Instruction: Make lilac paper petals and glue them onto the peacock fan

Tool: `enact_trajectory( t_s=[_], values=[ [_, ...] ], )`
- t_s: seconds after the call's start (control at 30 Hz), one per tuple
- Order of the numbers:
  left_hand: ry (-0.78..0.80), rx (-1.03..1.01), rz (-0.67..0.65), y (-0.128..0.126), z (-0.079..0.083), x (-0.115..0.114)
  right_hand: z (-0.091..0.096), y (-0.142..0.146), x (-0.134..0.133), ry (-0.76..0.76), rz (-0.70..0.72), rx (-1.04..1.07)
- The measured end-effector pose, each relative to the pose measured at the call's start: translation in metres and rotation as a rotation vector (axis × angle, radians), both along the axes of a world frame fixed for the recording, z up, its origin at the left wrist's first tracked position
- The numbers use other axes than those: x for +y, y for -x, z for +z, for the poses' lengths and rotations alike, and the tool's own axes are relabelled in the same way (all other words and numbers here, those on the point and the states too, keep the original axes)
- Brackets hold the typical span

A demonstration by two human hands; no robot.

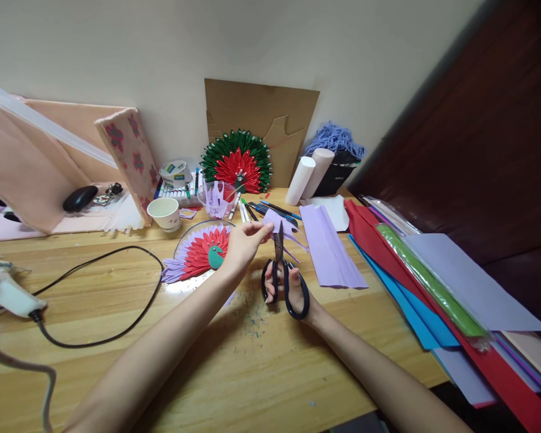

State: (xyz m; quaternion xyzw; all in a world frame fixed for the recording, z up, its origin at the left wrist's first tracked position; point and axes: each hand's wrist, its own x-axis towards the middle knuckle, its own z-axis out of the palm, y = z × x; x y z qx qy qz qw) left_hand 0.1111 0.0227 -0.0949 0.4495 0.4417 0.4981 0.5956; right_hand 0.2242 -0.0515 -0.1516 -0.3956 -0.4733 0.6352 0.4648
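Observation:
My left hand (246,245) pinches a small piece of lilac paper (275,221) between thumb and fingers. My right hand (293,288) grips black-handled scissors (278,249) through their loops, blades pointing up and away from me. The blade tips reach the lower edge of the lilac paper; whether they are cutting into it I cannot tell. Thin lilac strips (294,251) show just beyond the blades. Behind my left wrist lies a round paper peacock (202,252) with a green body, red inner feathers and lilac outer ones, partly hidden by my arm.
A larger lilac sheet (331,246) lies right of the scissors. Coloured paper (406,288) is stacked along the right edge. A bowl of lilac cut pieces (216,201), a paper cup (165,214) and a green-red peacock (238,165) stand behind. A glue gun (11,291) with its cable lies left.

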Motion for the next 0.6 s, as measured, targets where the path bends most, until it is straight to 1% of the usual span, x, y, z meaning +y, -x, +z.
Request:
enact_trajectory(
  t_s=[0.17,0.27,0.47,0.6],
  values=[
    [0.001,0.014,-0.033,-0.002,-0.002,-0.002,-0.004,0.0,0.002,0.015,-0.032,0.028],
    [0.003,0.049,-0.029,-0.002,0.0,-0.003,-0.003,0.0,0.002,0.029,-0.032,0.037],
    [0.021,0.087,-0.051,0.0,0.007,-0.006,0.005,0.002,0.001,0.017,-0.059,0.025],
    [0.039,0.144,-0.052,0.002,0.012,-0.006,0.004,0.001,0.001,0.031,-0.067,0.023]
  ],
)
